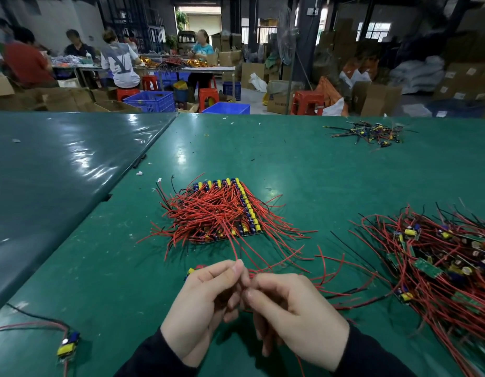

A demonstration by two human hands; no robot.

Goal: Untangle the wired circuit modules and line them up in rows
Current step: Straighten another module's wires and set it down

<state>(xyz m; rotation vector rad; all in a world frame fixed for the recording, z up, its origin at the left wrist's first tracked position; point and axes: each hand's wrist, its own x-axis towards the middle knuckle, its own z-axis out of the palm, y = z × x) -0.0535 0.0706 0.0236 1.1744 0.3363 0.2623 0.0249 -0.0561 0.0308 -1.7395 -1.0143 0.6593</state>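
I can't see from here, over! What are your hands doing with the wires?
Both hands, left and right, pinching red wires. Lined-up block ahead. Tangled heap at right waiting. Wires cross between; nothing else blocks.

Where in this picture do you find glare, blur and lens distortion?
Head view: glare streaks the dark mat at left and spots the green table; the background workers and boxes are blurred; the wide lens bends the table's far edge and stretches the corners.
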